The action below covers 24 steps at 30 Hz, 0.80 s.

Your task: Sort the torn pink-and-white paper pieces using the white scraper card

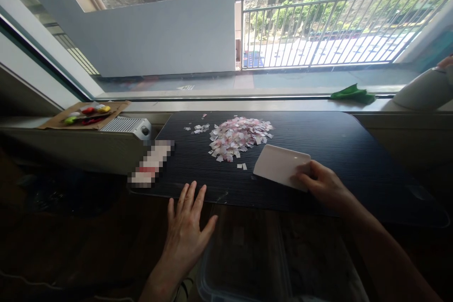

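Note:
A pile of small pale pink and white paper scraps (239, 137) lies at the back middle of the dark tabletop (318, 127). My right hand (320, 181) grips the right end of a flat white rectangular scraper-like piece (279, 164), which slants over the table just right of the pile. Its exact kind I cannot make out. My left hand (189, 222) is open, fingers spread, at the table's front edge and holding nothing. Two loose scraps (242, 166) lie between the pile and the white piece. A few more scraps (200, 129) are scattered left of the pile.
A blurred-out pale item (152, 163) is at the table's left edge. Beyond it stand a white slatted box with a knob (129, 126) and cardboard (53, 120) with colourful objects. A green cloth (353, 94) lies on the sill. Below the front edge is a clear plastic bin (244, 264).

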Tool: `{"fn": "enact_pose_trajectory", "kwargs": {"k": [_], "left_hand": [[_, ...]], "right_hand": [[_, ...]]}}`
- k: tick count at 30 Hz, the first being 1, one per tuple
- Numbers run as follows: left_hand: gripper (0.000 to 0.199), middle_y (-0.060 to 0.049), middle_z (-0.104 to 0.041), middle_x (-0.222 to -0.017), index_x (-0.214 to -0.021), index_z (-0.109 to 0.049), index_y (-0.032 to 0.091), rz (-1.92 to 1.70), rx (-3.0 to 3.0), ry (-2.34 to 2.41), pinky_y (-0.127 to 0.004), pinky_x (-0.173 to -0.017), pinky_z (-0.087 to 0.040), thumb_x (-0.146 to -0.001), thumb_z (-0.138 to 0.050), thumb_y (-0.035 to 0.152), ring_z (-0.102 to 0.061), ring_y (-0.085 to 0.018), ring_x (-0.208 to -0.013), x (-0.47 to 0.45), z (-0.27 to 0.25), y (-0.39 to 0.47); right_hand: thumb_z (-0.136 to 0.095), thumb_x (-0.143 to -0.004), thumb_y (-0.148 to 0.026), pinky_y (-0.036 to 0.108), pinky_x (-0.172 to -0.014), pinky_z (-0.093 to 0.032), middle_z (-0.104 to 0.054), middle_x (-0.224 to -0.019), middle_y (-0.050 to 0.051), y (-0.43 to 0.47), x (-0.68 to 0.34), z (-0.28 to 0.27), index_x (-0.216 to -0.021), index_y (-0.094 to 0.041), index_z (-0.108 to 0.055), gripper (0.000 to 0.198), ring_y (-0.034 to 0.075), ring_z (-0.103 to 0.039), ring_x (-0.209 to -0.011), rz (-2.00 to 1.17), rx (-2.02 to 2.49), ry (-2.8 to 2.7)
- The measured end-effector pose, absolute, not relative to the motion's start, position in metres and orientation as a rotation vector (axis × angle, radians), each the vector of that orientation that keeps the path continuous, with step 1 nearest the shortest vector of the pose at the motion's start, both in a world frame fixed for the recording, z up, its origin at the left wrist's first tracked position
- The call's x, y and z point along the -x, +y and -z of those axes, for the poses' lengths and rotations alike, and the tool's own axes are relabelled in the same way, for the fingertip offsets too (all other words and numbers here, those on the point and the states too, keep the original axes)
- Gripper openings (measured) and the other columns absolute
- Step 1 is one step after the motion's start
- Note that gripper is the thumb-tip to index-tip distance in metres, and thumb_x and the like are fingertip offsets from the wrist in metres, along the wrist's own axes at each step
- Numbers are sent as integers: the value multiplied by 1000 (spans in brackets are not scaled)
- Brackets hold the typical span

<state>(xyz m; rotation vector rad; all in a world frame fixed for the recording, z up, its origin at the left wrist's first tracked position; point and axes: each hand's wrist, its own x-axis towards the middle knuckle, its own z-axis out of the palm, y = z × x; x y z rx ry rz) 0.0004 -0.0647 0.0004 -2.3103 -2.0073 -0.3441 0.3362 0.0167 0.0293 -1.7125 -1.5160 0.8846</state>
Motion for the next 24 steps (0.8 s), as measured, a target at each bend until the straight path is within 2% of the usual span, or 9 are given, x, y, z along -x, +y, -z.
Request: {"fn": "enact_pose_trajectory", "kwargs": {"k": [4, 12, 24], "left_hand": [[58, -17, -39, -148, -141, -40, 17, 384, 2283, -2031, -61, -106, -28, -87, -47, 35, -32, -33, -138, -3, -3, -65], [61, -15, -36, -150, -145, -31, 21, 326, 2360, -2003, -60, -107, -29, -89, -46, 37, -29, -32, -140, -1, 0, -65], [59, -15, -40, -148, -142, -37, 19, 405, 2324, -2057, -61, -107, -28, -86, -47, 33, -30, -32, -139, -7, -5, -67]], "right_hand": [[-61, -67, -32, 29, -59, -48, -65, -68, 1, 15, -327, -31, -75, -22, -60, 12, 19, -61, -66, -917, 1752, -1551], [-55, -69, -38, 29, -55, -45, -62, -70, 1, -8, -315, -32, -78, -21, -58, 20, 19, -58, -65, -1114, 1703, -1620], [-59, -70, -36, 28, -55, -46, -63, -69, 0, -16, -314, -39, -75, -21, -57, 16, 19, -60, -66, -1262, 1644, -1610]]}}
